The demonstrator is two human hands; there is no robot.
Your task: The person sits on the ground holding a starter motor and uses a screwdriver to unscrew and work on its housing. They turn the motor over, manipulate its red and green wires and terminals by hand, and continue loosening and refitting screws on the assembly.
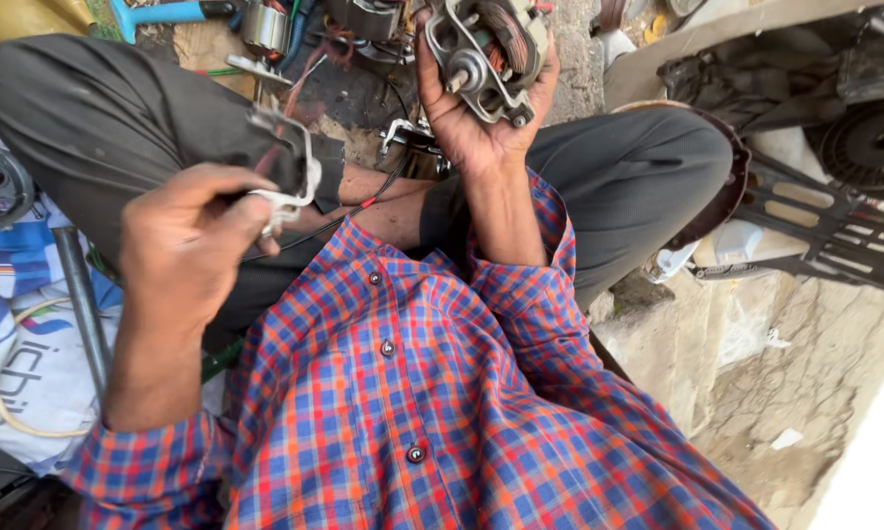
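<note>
1. In the right hand (481,113), raised at the top of the view, sits a small electric motor (486,44) with copper windings showing; the palm cups it from below and the fingers curl loosely round its metal frame. That is a cradle more than a clamp, so a jolt could tip the motor out onto the cluttered ground.
2. Over on the left hand (182,250), the fingers pinch shut on a bent metal bracket (290,167), held just above the lap. The hold is on one thin edge, and I judge it could twist or slip if pushed against anything.
3. Between the two hands, thin wires (353,211), red and black, trail across the trousers (98,113). Pull the hands apart and those leads could snag or tear at the windings.
4. Beyond the motor, more motor parts (363,20) and a blue-handled tool (157,12) crowd the ground; a dropped piece could get lost among them.
5. At the right, a dark fan-like part (869,147) lies well apart on the stone slab (756,363), and it is no trouble here.
</note>
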